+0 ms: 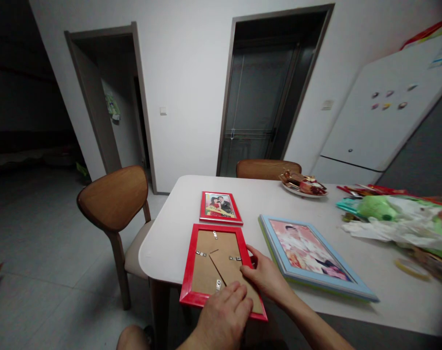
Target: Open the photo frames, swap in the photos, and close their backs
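A red picture frame [189, 272] lies face down at the near edge of the table, its brown backing board and metal clips showing. My right hand [266, 274] grips its right side, thumb over the edge by a clip. Across the frame's lower edge is my left hand [226, 308], fingers close together on the backing beside the bottom clip; its thumb is hidden. A second red frame [239, 214], with a photo of two people, lies face up just beyond. To the right rests a larger light-blue picture frame [279, 248], face up.
A plate [304, 193] of wrapped items stands at the table's back. Plastic bags [388, 223] and a roll of tape [412, 270] lie on the right. Wooden chairs stand left [115, 199] and behind the table [266, 168]. A white fridge [384, 97] is at far right.
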The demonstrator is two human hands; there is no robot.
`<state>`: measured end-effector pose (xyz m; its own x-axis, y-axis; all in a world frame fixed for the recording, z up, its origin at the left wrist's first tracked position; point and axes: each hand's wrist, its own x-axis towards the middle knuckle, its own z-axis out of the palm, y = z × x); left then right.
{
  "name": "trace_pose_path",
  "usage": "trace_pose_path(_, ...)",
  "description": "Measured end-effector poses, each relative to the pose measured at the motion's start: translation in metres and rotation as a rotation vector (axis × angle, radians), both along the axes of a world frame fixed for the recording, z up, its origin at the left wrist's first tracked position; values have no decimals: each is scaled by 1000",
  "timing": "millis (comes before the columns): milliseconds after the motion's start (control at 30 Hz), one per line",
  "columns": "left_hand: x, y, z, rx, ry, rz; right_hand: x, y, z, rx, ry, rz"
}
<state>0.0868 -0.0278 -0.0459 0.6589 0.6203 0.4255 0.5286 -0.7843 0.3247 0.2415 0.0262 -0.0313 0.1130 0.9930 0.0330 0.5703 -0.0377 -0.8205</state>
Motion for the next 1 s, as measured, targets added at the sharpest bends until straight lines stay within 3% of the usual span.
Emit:
trace_pose_path(100,-10,1,6,-82,7,33,1,0,1,77,-318,-1)
trace_pose_path(200,-31,3,15,-133,18,142,3,0,2,107,-470,39)
trace_pose_path(300,-50,6,19,-186,28,230,5,3,1,145,-499,101)
trace_pose_path(400,-58,7,16,-212,24,239,3,10,2,176,-526,157)
trace_pose_path(633,-57,11,15,-267,19,203,-5,21,6,196,-569,177)
trace_pose_path(833,-58,12,16,-269,3,209,-8,11,7,254,-596,145)
trace_pose_path(900,-59,13,14,-266,-1,199,-13,3,12,298,-555,247)
trace_pose_path(1000,-58,16,10,-254,-7,193,-22,-10,22,247,-430,601)
